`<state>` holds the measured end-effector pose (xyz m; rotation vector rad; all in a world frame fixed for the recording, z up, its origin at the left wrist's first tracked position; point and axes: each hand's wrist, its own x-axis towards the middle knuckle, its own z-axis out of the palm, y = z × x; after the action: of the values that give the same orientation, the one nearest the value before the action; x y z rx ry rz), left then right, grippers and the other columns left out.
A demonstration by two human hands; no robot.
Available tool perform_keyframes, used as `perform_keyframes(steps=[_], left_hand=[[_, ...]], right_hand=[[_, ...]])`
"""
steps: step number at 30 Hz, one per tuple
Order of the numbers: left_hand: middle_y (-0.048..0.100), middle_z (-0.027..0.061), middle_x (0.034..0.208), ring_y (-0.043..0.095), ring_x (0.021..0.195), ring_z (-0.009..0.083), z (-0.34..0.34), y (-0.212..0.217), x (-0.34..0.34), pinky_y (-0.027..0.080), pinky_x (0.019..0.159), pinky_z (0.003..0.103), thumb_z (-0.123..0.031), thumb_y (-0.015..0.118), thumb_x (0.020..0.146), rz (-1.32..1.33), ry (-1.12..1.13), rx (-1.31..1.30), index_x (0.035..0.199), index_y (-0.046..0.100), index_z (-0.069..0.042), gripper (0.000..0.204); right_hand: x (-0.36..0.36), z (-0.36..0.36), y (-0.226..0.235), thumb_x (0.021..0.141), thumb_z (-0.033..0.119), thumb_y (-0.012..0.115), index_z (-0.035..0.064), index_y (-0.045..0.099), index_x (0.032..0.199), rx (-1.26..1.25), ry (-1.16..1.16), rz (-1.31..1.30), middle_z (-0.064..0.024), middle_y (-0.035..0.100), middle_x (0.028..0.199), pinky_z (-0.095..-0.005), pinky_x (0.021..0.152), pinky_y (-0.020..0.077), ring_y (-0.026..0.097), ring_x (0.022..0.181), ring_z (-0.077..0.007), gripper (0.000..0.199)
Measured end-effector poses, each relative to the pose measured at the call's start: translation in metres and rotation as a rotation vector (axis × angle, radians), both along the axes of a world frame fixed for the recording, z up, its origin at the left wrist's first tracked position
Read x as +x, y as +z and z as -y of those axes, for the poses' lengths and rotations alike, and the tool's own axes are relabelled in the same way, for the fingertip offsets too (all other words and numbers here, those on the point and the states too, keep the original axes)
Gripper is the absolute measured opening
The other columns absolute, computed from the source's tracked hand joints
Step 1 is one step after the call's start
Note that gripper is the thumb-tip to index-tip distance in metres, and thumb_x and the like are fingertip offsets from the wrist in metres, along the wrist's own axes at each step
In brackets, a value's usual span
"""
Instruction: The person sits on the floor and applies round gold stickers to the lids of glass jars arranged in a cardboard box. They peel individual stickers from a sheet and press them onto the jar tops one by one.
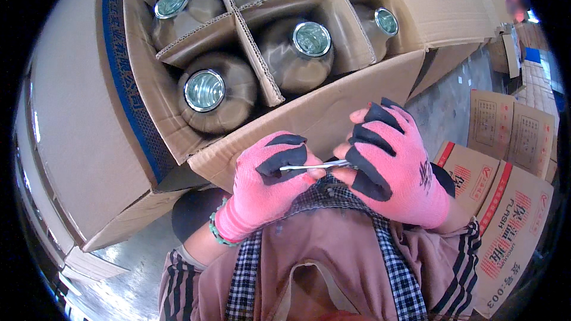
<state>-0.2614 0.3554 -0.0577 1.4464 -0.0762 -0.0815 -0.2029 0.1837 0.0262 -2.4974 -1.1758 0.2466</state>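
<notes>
At the far left there is a big brown carton (77,101), with a blue band (125,77) along its right edge. Beside it is an open box (309,119), where dividers (253,53) keep the grey bottles (238,92) apart, each in its own cell; their round mouths are shiny. In front of this box is the left hand (262,172), in a pink and black glove, with a green bracelet (213,229) at the wrist. Its thumb and finger are closed on a thin white strip (297,167). The strip lies almost level between the two hands, above the checked apron (244,273). The right hand (395,169), gloved likewise, pinches the strip's other end; bare fingertips come out of both gloves. At the far right, printed cartons (520,202) stand on the grey floor (455,98).
</notes>
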Motion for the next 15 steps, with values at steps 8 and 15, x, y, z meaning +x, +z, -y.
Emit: perform_keyframes(steps=[8,15], left_hand=[[0.057,0.0078,0.073,0.055,0.069,0.0184,-0.0006,0.0021,0.0015,0.044,0.065,0.028,-0.006,0.068,0.068,-0.171,-0.079,-0.114,0.078,0.062,-0.002,0.012],[0.057,0.0050,0.078,0.053,0.070,0.0118,0.0001,0.0010,0.0006,0.042,0.064,0.025,-0.006,0.066,0.073,-0.275,-0.080,-0.275,0.082,0.062,0.000,0.011]], right_hand=[[0.0002,-0.0003,-0.0014,0.051,0.011,0.066,0.0119,0.062,0.076,0.041,0.085,0.106,-0.0020,0.058,0.082,-0.0459,0.083,0.0394,0.053,0.092,-0.0263,0.025],[0.0066,-0.0005,0.0011,0.060,0.011,0.063,0.0081,0.057,0.077,0.042,0.112,0.058,-0.0054,0.056,0.093,-0.0453,0.085,0.0394,0.051,0.099,-0.0279,0.019]])
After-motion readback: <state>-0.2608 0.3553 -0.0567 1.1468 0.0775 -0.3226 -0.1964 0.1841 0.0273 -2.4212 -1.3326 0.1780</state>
